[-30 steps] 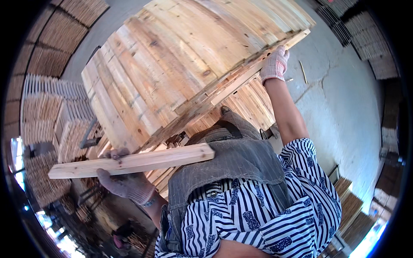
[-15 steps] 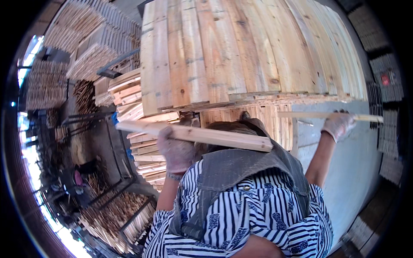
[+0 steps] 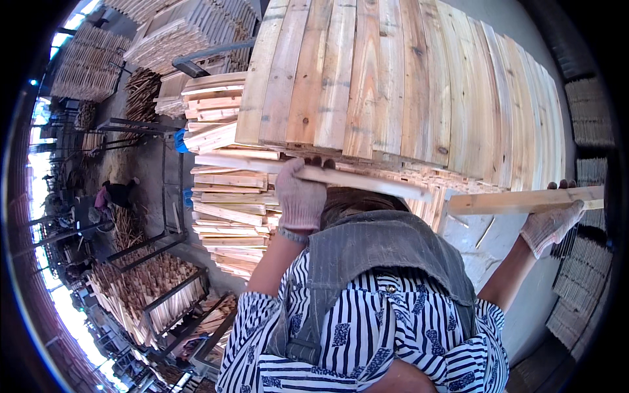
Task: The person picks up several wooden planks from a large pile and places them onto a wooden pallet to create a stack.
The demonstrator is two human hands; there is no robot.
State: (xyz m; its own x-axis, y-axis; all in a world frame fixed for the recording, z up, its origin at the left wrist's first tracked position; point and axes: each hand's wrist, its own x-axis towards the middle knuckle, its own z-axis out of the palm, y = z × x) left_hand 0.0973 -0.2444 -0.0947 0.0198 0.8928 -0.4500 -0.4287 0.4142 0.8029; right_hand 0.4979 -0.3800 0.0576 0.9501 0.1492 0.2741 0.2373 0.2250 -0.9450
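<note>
My left hand (image 3: 301, 200), in a pale work glove with bare dark fingertips, is closed round a wooden slat (image 3: 373, 183). The slat lies crosswise in front of my apron, slightly lower at its right end, and is blurred along its length. Out to the right, my right hand (image 3: 552, 226), gloved alike, grips a second wooden slat (image 3: 491, 202) from below, its fingertips showing over the top edge. Both slats are off the pile, apart from each other. Just beyond them stands a large stack topped by boards (image 3: 386, 78) laid side by side.
Left of me is a pile of loose slats (image 3: 226, 226) with uneven ends. Metal bars (image 3: 213, 56) jut out near it. Bundles of stacked wood (image 3: 141, 288) stand farther left, and more stacks (image 3: 583, 268) line the right side. Another person (image 3: 118, 193) is far left.
My right hand has moved outward and nearer, and its slat now shows its broad face. The left slat has turned to look narrower. The whole view has shifted somewhat.
</note>
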